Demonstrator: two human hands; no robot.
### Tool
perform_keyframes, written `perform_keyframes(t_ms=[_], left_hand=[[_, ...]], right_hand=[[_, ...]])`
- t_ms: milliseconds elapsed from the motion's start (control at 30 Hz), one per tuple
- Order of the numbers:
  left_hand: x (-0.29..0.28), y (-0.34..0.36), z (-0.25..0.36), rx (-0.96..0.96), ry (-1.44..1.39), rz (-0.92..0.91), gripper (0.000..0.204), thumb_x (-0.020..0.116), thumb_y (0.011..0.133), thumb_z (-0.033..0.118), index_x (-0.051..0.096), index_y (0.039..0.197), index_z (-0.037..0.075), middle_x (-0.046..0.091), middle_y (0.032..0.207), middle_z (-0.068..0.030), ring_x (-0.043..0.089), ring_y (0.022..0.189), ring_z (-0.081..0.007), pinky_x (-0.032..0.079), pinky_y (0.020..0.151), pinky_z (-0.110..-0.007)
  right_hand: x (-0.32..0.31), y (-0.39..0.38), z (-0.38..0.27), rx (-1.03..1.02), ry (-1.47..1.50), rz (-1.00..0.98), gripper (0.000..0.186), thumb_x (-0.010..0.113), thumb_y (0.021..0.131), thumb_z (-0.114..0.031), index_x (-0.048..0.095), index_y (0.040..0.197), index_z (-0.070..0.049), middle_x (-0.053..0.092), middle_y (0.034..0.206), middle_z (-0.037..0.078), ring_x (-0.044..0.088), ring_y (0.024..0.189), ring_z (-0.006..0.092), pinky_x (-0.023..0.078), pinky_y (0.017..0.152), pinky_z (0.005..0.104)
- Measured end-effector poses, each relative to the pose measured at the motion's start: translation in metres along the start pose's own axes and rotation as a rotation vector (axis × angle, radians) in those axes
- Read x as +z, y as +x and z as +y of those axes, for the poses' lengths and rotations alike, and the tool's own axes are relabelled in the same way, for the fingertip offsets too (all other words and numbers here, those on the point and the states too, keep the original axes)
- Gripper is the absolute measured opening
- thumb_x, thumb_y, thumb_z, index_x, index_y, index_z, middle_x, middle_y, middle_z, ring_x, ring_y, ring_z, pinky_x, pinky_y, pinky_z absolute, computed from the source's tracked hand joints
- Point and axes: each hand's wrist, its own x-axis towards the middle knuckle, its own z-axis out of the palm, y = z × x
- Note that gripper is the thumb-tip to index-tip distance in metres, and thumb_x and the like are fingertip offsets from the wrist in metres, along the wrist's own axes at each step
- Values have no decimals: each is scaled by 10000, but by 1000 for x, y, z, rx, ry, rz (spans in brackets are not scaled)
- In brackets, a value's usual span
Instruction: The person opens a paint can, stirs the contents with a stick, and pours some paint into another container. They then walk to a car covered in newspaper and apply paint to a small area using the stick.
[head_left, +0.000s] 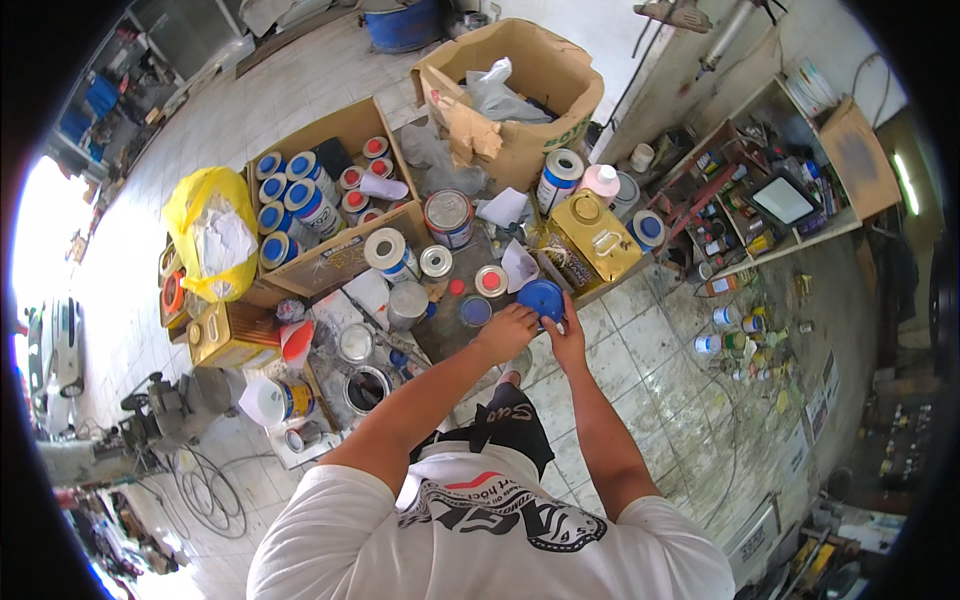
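A round blue piece (pixel 541 297), like a lid or a shallow cup, is between my hands at the front edge of the worktop. My right hand (pixel 567 338) is closed on its near right rim. My left hand (pixel 509 333) has its fingers bent against the left side of the piece; the fingertips are partly hidden. Just left of my left hand stands a small open container with blue-violet contents (pixel 475 311). Behind it are a tin with a red cap (pixel 491 281) and a loose red cap (pixel 457 287). A white paper cone (pixel 519 266) lies right behind the blue piece.
A gold rectangular can (pixel 594 238) stands at the back right. On the left are a carton (pixel 345 250) of blue-and-white tins, a yellow bag (pixel 212 232) and an open can of dark paint (pixel 366 389). A large cardboard box (pixel 455 85) sits behind. Bottles (pixel 740 340) stand on the right.
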Motion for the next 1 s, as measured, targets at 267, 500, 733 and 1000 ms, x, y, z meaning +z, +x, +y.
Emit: perform_keyframes(t_ms=[267, 500, 733, 1000], left_hand=[[15, 8, 23, -134, 110, -108, 254, 642, 883, 151, 763, 1074, 35, 730, 1288, -114, 649, 1287, -296, 473, 1145, -427], [-92, -116, 69, -275, -457, 337, 258, 760, 915, 147, 778, 1147, 35, 749, 1295, -148, 701, 1210, -329, 541, 1075, -447], [-104, -367, 104, -1050, -399, 707, 828, 969, 721, 233, 592, 1444, 87, 592, 1499, -187, 648, 1301, -327, 586, 938, -453], [-66, -362, 67, -1287, -430, 570, 1428, 1041, 552, 382, 211, 1654, 12, 434, 1611, -267, 440, 1485, -446, 340, 1243, -543]], right_hand=[[-2, 3, -5, 37, -93, 15, 776, 785, 982, -115, 406, 1658, -80, 568, 1560, 223, 591, 1385, 289, 487, 1132, 377], [49, -4, -89, -475, -720, 347, 507, 832, 909, -113, 648, 1376, -46, 685, 1152, 164, 682, 963, 280, 551, 836, 360], [268, -83, -180, -347, -333, -618, 617, 938, 799, -292, 702, 1325, -71, 645, 1047, 111, 642, 817, 235, 547, 761, 381], [332, -90, -149, -459, -777, -763, 477, 875, 825, -433, 743, 1069, -46, 770, 983, 197, 734, 913, 418, 576, 835, 501]])
